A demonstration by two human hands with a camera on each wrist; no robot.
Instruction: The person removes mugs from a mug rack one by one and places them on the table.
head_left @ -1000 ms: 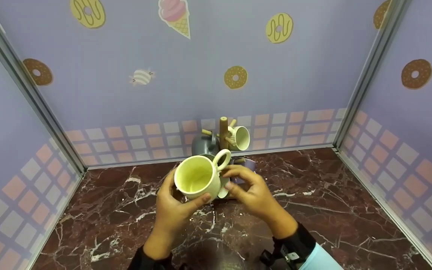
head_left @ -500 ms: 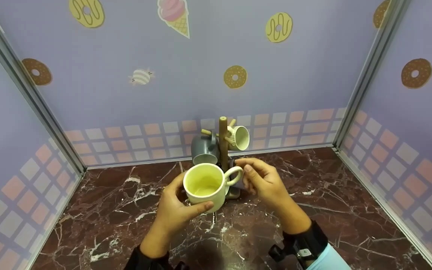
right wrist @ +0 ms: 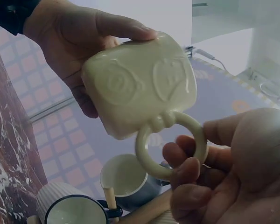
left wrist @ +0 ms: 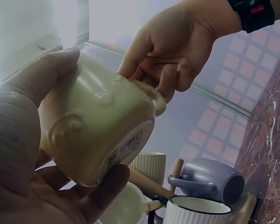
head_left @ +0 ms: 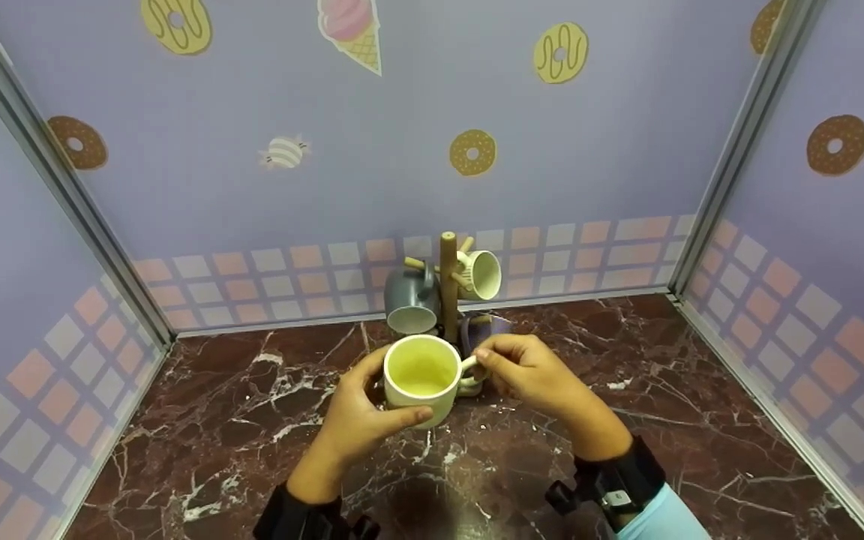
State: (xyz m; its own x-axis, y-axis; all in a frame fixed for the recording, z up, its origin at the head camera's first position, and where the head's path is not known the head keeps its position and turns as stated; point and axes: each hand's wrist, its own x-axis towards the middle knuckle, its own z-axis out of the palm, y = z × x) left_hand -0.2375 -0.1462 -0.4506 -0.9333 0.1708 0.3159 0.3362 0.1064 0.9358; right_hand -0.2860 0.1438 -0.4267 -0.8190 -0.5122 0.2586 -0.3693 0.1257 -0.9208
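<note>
A cream mug (head_left: 423,367) with raised faces on its side (right wrist: 116,84) is held up over the table, its mouth tilted toward the head camera. My left hand (head_left: 363,420) grips the body from the left, thumb across the near side and fingers beneath near the labelled base (left wrist: 123,151). At the ring-shaped handle (right wrist: 144,156), my right hand (head_left: 535,373) pinches with thumb and curled fingers. Behind the mug stands a wooden mug tree (head_left: 448,281). It bears a grey-blue mug (head_left: 408,292), a white ribbed mug (head_left: 485,275) and a purple mug (head_left: 503,325).
A white mug with a dark rim (right wrist: 77,212) also hangs on the rack's lower part, seen from the wrists. The dark red marbled table (head_left: 252,427) is bounded by patterned back (head_left: 372,187) and side walls (head_left: 814,262).
The mug has shifted right and a little nearer and lower in my left hand. My right hand came off the handle area, moved right, and now pinches the handle.
</note>
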